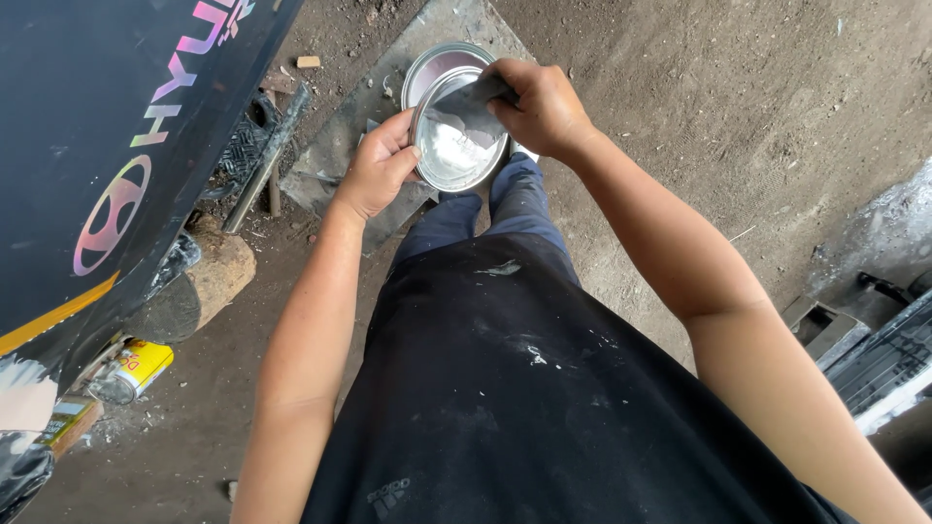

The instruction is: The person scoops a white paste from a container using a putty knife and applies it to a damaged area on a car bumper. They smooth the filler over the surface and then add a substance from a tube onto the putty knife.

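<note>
Tin [456,146] of white paste in left hand [377,170].

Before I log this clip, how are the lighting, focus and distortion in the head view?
Head view: soft, even daylight with no hard shadows; glare whitens the inside of the metal lid that the left hand holds and the right hand scrapes with a grey spreader; hands sharp; wide-angle stretch lengthens the forearms toward the lower edge.
</note>
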